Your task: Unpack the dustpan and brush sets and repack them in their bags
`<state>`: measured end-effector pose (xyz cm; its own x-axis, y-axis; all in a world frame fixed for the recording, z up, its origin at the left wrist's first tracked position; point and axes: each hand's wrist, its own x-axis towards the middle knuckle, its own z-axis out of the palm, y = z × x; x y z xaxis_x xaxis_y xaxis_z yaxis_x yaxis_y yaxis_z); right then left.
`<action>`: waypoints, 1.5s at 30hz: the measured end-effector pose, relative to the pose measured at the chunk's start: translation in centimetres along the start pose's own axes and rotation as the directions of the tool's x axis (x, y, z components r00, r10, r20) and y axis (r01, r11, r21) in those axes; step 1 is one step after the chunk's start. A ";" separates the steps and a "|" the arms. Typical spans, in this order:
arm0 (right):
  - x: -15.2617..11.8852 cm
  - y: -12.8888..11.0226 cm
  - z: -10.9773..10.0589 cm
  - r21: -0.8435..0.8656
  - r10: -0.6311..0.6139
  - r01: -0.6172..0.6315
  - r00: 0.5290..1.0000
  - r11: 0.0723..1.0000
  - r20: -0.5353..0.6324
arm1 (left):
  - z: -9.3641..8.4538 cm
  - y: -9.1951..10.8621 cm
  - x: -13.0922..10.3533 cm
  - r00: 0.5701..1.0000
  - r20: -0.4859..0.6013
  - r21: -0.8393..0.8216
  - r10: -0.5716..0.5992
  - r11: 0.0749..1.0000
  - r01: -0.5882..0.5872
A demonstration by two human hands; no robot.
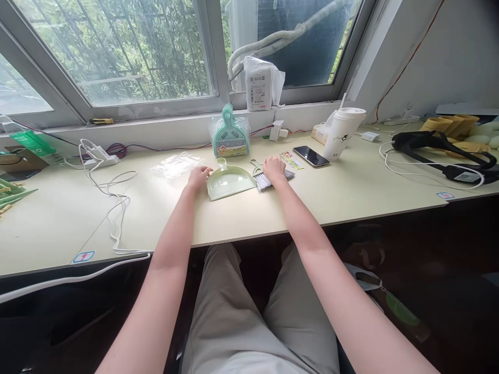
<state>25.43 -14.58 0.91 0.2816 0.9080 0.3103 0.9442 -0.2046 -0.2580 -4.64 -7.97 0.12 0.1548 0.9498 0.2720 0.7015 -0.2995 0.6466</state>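
Observation:
A pale green dustpan (231, 183) lies on the table in front of me, its short handle pointing away toward the window. At its left edge rests my left hand (199, 177), fingers loosely bent and a little apart, the tips at or touching the rim. Just right of the dustpan is a small hand brush (264, 182) with grey-white bristles and a green handle. My right hand (274, 168) is closed over the brush and hides its middle. Behind the dustpan, a packaged stack of teal dustpan-and-brush sets (231, 136) stands upright against the wall.
Crumpled clear plastic (177, 165) lies left of the dustpan. To the right are a printed card (292, 160), a phone (311, 156), a white cup with a straw (343, 136) and a black strap headset (444, 150). White cables (119, 208) trail across the left side.

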 end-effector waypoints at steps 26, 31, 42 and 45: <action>-0.3 -0.9 -0.5 0.060 0.039 -0.030 0.986 0.998 -0.164 | -0.6 1.7 -0.8 0.975 -0.216 -0.038 -0.058 0.998 0.051; -0.4 -0.8 -0.3 0.015 0.040 -0.039 0.997 0.999 -0.059 | -0.2 1.8 -0.9 0.993 -0.118 0.018 0.004 1.000 -0.002; -0.5 -1.6 0.0 0.008 0.060 -0.061 0.997 0.998 0.043 | 0.1 2.0 -1.2 0.998 -0.046 0.212 0.034 0.977 -0.024; -0.4 -1.5 0.2 0.083 0.100 -0.100 0.995 0.992 0.005 | 0.0 1.7 -1.2 0.997 -0.035 0.245 0.062 0.968 -0.052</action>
<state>23.89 -14.56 1.00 0.3734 0.8850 0.2783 0.8940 -0.2631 -0.3627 -3.64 -9.63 0.92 0.1736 0.9255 0.3368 0.8418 -0.3169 0.4371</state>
